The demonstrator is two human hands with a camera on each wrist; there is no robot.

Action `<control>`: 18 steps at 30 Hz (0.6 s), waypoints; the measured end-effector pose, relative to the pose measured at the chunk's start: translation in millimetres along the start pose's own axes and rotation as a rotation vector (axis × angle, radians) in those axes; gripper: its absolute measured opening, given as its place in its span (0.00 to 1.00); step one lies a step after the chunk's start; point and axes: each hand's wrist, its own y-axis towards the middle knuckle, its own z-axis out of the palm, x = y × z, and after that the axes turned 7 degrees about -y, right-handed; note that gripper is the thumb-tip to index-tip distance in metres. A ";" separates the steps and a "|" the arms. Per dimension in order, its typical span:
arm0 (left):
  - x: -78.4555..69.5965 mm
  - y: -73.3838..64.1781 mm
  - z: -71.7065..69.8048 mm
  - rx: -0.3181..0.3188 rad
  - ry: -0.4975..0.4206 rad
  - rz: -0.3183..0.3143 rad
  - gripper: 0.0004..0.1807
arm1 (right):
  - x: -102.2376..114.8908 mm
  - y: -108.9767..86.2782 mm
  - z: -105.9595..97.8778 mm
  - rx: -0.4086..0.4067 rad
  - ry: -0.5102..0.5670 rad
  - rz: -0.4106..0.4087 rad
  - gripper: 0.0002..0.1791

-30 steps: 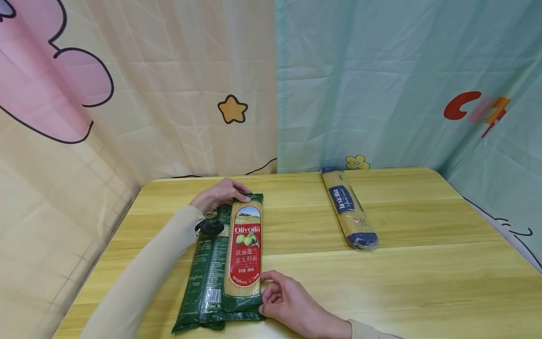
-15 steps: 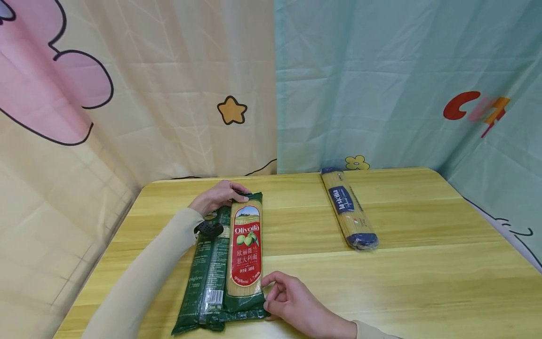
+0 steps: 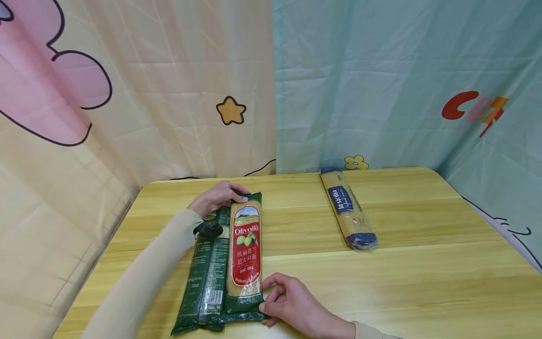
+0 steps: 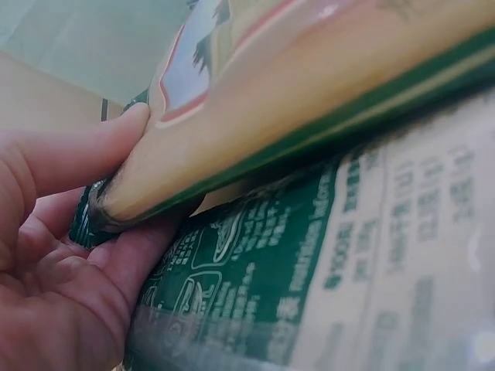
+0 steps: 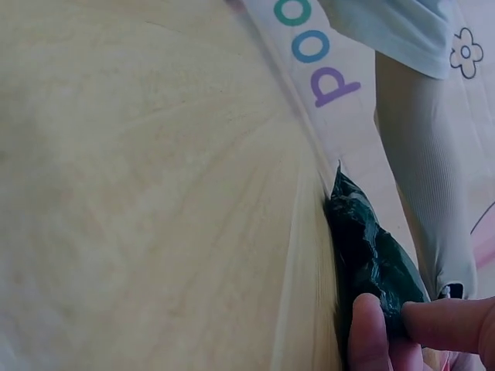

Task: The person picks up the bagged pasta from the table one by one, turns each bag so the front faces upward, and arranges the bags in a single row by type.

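Head: fingers (image 3: 276,278) pinch packet (image 3: 245,247) edges, tabletop (image 3: 423,273) spreading rightward.

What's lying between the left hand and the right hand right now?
The red-labelled pasta pack, as the head view shows: the left hand pinches its far end, and the right hand pinches its near right corner.

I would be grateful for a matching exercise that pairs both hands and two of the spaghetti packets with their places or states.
1. Left hand
2. Right hand
3. Blue-labelled packet
4. Red-labelled packet

A. Lies apart from both hands
B. Grips a packet's far end
C. Held at both ends
D. Pinches a packet's near end

Pairs: 1-B, 2-D, 3-A, 4-C
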 end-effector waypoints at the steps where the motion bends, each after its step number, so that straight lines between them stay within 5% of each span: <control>1: 0.2 -0.2 -0.4 -0.001 -0.002 0.000 0.22 | 0.1 -0.1 -0.2 0.002 -0.003 -0.005 0.15; 18: 0.5 2.6 -3.6 -0.045 -0.090 -0.034 0.20 | -3.2 1.2 -0.4 -0.007 0.014 -0.023 0.10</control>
